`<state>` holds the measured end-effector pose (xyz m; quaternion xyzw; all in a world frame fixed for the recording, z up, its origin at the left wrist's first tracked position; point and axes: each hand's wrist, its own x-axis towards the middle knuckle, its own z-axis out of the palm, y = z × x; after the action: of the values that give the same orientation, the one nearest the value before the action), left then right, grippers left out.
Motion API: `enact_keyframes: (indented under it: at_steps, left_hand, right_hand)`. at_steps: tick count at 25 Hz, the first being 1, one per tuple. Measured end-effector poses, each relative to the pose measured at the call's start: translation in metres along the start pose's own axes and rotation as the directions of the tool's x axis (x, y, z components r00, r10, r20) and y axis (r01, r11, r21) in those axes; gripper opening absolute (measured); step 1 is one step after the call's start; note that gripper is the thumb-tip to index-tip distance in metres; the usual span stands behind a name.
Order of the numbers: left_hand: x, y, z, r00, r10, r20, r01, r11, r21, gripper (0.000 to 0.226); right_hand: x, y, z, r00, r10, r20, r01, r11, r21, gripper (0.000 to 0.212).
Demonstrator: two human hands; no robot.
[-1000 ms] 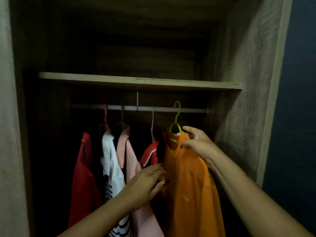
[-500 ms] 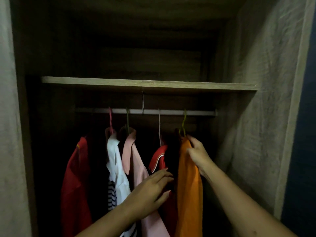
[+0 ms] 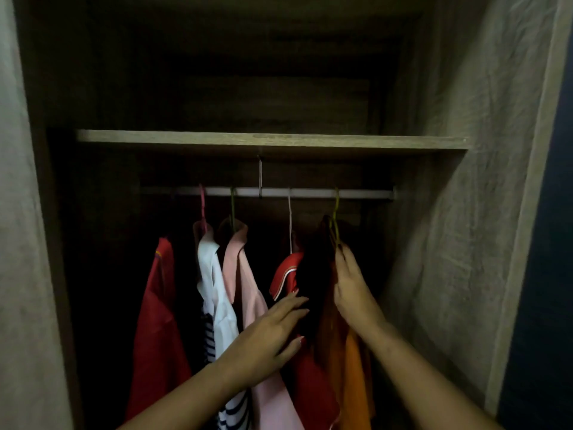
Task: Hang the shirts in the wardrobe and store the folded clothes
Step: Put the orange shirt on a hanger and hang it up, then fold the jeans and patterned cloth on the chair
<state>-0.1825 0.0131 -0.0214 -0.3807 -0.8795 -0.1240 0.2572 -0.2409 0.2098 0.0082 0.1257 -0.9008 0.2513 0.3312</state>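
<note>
Head view: a dark wardrobe [image 3: 483, 150] stands open, with a shelf [image 3: 273, 140] on top and a rail [image 3: 310, 192] under it.
Wardrobe holds: five shirts on hangers, in a row on the rail.
Far left: a red shirt [image 3: 158, 321] hangs by itself.
Next: a white shirt [image 3: 214, 283] with dark stripes low down, then a pink shirt [image 3: 248, 293] just beside it.
Middle: a red shirt with a white-edged collar [image 3: 286, 271], on a thin white hanger [image 3: 290, 225].
Left hand [image 3: 273, 333]: fingers spread and flat, tips reaching between the collar shirt and the orange one (it grips nothing).
Right side: the orange shirt [image 3: 353, 367] hangs edge-on from a green hanger [image 3: 336, 212] hooked over the rail.
Right hand [image 3: 350, 290]: fingers close together, holding the top of the orange shirt just under the hanger.
Orange shirt looks: long, narrow, dark at the top.
</note>
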Motion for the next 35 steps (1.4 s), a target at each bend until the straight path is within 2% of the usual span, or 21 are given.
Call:
enact_keyframes:
  at_steps: [3,7,11,15,18,21,23,25,28,31,35]
  left_hand:
    - [-0.004,0.005,0.000,1.000,-0.008,-0.026,0.008,1.000,0.011,0.055]
    - [-0.006,0.010,0.001,0.998,-0.044,-0.041,0.045,0.999,0.010,0.056]
    - [-0.011,0.017,0.005,0.994,-0.088,-0.062,0.089,0.996,0.011,0.055]
    - [-0.030,0.033,0.011,0.985,-0.134,-0.111,0.132,0.991,-0.028,0.052]
    - [-0.072,0.051,0.008,0.972,-0.184,-0.146,0.188,0.982,0.016,0.049]
    - [-0.147,0.062,0.002,0.933,-0.315,-0.172,0.325,0.945,0.035,0.044]
    - [-0.205,0.065,-0.008,0.877,-0.452,-0.163,0.464,0.885,0.044,0.045]
    - [-0.273,0.069,-0.026,0.773,-0.604,-0.193,0.620,0.785,0.026,0.044]
    - [-0.383,0.081,-0.059,0.550,-0.786,-0.281,0.819,0.574,-0.003,0.044]
    - [-0.495,0.099,-0.080,0.261,-0.898,-0.354,0.938,0.322,-0.126,0.039]
    - [-0.634,0.121,-0.081,-0.176,-0.917,-0.358,0.935,-0.042,-0.353,0.035]
  right_hand:
    - [-0.034,0.011,0.014,0.985,-0.153,-0.081,0.134,0.971,-0.197,0.072]
    - [-0.052,0.015,0.013,0.986,-0.154,-0.058,0.137,0.964,-0.229,0.076]
    - [-0.056,0.015,0.003,0.983,-0.182,-0.028,0.178,0.977,-0.116,0.070]
    - [-0.078,0.001,-0.006,0.972,-0.218,-0.088,0.225,0.972,0.071,0.059]
    - [-0.106,-0.026,-0.005,0.945,-0.285,-0.160,0.297,0.954,0.050,0.051]
    - [-0.143,-0.072,0.014,0.921,-0.363,-0.142,0.388,0.891,0.237,0.045]
    - [-0.166,-0.106,0.035,0.914,-0.390,-0.108,0.400,0.827,0.396,0.044]
    - [-0.197,-0.150,0.065,0.888,-0.457,-0.047,0.415,0.753,0.511,0.043]
    - [-0.252,-0.223,0.110,0.809,-0.581,0.086,0.387,0.638,0.666,0.042]
    - [-0.310,-0.292,0.161,0.696,-0.677,0.241,0.286,0.568,0.771,0.041]
    - [-0.389,-0.369,0.237,0.558,-0.714,0.422,0.169,0.596,0.785,0.037]
